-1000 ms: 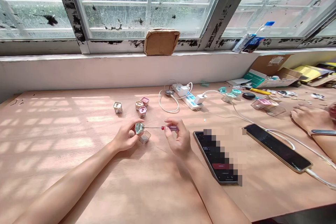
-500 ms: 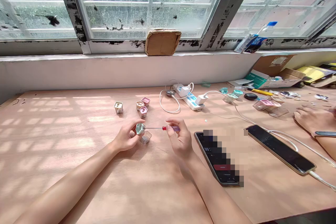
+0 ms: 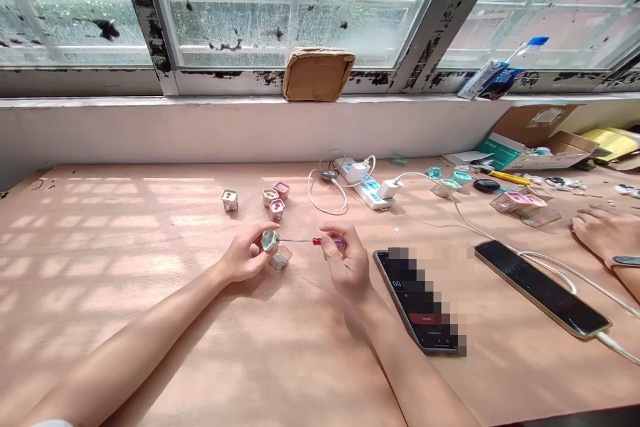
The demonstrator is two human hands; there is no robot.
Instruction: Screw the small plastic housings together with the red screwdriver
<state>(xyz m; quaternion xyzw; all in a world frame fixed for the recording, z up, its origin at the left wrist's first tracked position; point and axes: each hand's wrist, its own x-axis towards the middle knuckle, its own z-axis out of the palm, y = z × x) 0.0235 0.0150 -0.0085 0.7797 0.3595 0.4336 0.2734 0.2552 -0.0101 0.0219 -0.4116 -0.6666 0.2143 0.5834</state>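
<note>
Lightly, the left hand (image 3: 244, 255) cradles a pale teal hexagonal plastic piece (image 3: 270, 240), its fingers curled around the rim, while the right hand (image 3: 349, 261) pinches a precision screwdriver (image 3: 330, 241) by its red-and-clear handle, the thin shaft reaching across to the piece. Both are held just above a clear hexagonal cup (image 3: 281, 257). The piece looks light, stiff and slick, probably best gripped by its edges. The pale wooden table (image 3: 125, 327) is striped with sunlight; small pastel pots (image 3: 276, 203) sit at twelve o'clock, a power strip (image 3: 373, 192) at one, a phone (image 3: 417, 300) at four, and a co-worker's hand (image 3: 607, 230) farther off at three, beneath grimy windows (image 3: 280, 7).
</note>
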